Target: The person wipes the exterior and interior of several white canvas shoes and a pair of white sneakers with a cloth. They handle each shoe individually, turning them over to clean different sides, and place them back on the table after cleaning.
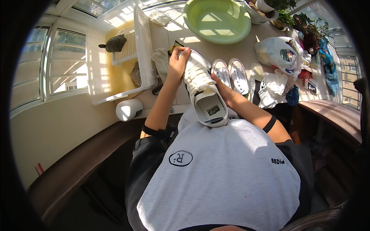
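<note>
A white lace-up sneaker [201,82] is held up close to my chest, its toe pointing away and its opening with a dotted insole facing me. My left hand [178,62] grips it at the left of the toe, thumb and fingertips together at the edge. On the other side, my right hand [222,88] holds the shoe's right flank; most of its fingers are hidden behind the shoe. Just right of it, a pair of white canvas shoes [238,75] without laces stands on the ledge. A crumpled pale cloth [160,62] lies to the left of my left hand.
A translucent plastic tub [146,52] with turtles [116,43] and yellowish water stands at left, a white rounded container [129,110] nearer me. A green basin [216,21] sits at the back. Potted plants [284,18], a plastic bag [277,55] and white cloths [271,89] occupy the right.
</note>
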Available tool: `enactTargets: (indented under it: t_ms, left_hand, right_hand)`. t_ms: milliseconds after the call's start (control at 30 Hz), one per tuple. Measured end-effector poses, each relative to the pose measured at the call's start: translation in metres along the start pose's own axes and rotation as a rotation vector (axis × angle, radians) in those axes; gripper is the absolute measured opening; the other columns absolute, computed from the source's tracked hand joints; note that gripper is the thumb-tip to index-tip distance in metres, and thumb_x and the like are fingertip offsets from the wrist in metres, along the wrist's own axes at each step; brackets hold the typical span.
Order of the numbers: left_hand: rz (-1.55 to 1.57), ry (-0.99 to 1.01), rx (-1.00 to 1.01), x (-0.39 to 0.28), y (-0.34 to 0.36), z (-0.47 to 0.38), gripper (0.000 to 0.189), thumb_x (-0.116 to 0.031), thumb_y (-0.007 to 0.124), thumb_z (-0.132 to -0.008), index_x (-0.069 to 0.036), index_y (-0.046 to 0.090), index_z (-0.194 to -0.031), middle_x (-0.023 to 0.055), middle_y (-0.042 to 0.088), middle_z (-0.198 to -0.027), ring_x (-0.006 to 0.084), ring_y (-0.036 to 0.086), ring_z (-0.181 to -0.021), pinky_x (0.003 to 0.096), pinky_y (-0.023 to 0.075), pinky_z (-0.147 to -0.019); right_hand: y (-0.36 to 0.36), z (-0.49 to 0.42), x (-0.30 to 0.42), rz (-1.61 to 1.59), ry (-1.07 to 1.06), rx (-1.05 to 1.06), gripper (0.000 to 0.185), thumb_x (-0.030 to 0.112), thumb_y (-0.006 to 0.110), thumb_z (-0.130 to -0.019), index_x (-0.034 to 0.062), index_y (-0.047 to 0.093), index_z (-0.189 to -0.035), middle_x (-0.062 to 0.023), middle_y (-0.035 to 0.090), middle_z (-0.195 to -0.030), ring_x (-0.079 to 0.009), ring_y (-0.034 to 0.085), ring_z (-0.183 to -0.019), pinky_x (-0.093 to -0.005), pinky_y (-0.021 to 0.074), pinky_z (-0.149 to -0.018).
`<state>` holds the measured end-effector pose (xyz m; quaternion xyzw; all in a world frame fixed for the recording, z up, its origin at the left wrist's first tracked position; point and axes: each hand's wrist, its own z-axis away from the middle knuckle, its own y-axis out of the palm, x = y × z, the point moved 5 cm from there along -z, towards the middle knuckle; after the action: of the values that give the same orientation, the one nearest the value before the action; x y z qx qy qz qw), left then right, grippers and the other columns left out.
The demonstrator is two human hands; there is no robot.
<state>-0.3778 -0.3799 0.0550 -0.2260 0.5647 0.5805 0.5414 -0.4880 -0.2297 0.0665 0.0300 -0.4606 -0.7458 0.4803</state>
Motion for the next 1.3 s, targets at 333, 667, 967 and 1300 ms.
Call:
enactTargets:
  t_ms: [333,667,967,1300]
  left_hand:
    - [-1.019,0.534,0.286,-0.06,0.048,-0.001,0.024,-0.018,0.048,-0.094,-0.007,0.066,-0.105,0.013,0.067,-0.1,0.027,0.061,-0.102,0.0367,0.0445,-0.091]
    - [-0.845,0.171,-0.116,-0.028,-0.015,-0.031,0.027,-0.022,0.055,-0.091,-0.002,0.065,-0.106,0.0134,0.065,-0.101,0.0181,0.06,-0.088,0.026,0.0452,-0.082]
    - [-0.34,-0.003,-0.01,-0.031,0.046,0.026,0.072,-0.022,0.083,-0.067,-0.004,0.041,-0.123,0.0167,0.057,-0.106,0.0201,0.062,-0.091,0.0296,0.0521,-0.081]
    - [-0.005,0.069,0.038,-0.012,0.028,0.018,0.023,-0.024,0.054,-0.096,-0.007,0.051,-0.111,0.0023,0.057,-0.089,0.0091,0.055,-0.076,0.0231,0.0474,-0.066]
  right_hand:
    - [-0.004,0.013,0.015,-0.092,-0.054,-0.1,0.058,0.051,0.053,-0.09,0.0056,0.054,-0.126,-0.0084,0.063,-0.113,-0.018,0.062,-0.097,-0.0315,0.0496,-0.087]
    - [0.007,0.026,0.023,-0.251,0.062,-0.072,0.054,0.039,0.066,-0.086,0.0014,0.055,-0.123,-0.0113,0.066,-0.11,-0.0197,0.065,-0.095,-0.032,0.0535,-0.087]
    - [0.024,0.031,0.043,0.42,-0.166,-0.176,0.062,0.046,0.067,-0.083,-0.0014,0.054,-0.121,-0.0098,0.065,-0.104,-0.0156,0.064,-0.091,-0.0287,0.0524,-0.078]
    - [0.023,0.04,0.044,0.624,-0.167,-0.262,0.064,0.05,0.071,-0.077,-0.0006,0.058,-0.114,-0.0098,0.066,-0.095,-0.0149,0.064,-0.082,-0.0269,0.0517,-0.072]
